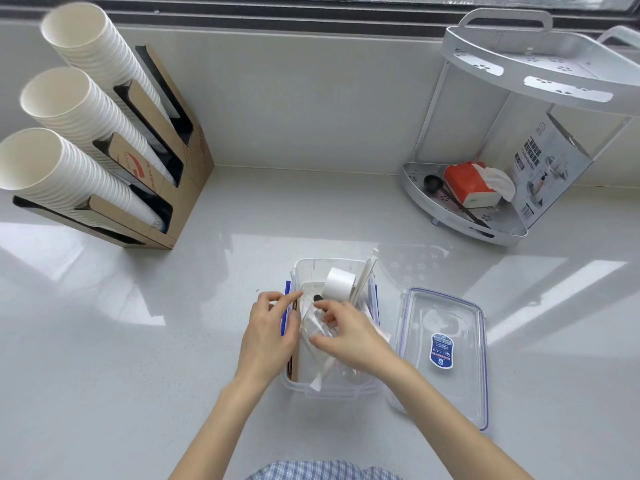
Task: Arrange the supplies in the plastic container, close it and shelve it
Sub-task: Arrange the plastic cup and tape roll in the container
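A clear plastic container with blue latches stands open on the counter in front of me. Inside it are a small white paper cup lying tilted, several wrapped straws leaning on its right wall, and clear wrapped packets. My left hand lies over the container's left rim, its fingers curled at a brown item along that wall. My right hand reaches into the container and pinches the clear packets. The container's clear lid with a blue label lies flat to the right.
A cardboard dispenser holding three stacks of white paper cups stands at the back left. At the back right is a white two-tier corner shelf with a tissue pack, a black spoon and a box on its lower tier.
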{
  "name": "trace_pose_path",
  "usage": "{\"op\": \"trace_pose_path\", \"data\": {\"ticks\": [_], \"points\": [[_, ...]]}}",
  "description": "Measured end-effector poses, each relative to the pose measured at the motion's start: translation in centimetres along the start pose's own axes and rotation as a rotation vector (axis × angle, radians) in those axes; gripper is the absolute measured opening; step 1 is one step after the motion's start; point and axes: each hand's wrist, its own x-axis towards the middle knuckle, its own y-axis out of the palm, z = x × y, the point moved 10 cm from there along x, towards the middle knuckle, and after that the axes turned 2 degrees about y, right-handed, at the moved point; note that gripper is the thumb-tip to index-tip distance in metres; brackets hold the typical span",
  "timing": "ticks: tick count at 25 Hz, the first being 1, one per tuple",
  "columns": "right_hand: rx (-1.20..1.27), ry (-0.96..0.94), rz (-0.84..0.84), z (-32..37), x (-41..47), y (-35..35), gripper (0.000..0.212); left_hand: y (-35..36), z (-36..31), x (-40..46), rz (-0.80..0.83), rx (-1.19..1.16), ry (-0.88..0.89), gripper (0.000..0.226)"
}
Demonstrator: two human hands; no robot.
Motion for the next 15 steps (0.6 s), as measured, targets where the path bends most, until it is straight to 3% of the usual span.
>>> {"op": "trace_pose_path", "data": {"ticks": [5,11,15], "points": [[0.342,0.165,-0.062,-1.8,0.6,-2.6,0.046,2.0,-3.8,-1.0,0.288,0.087,0.369,0.068],[0.342,0.209,0.027,-2.7,0.1,-2.2,0.047,3.1,-3.3,-0.7,0.236,0.209,0.398,0.069],[0.376,0.206,0.073,-2.8,0.1,-1.8,0.043,3.1,-3.1,-1.2,0.26,0.031,0.32,0.067]]}}
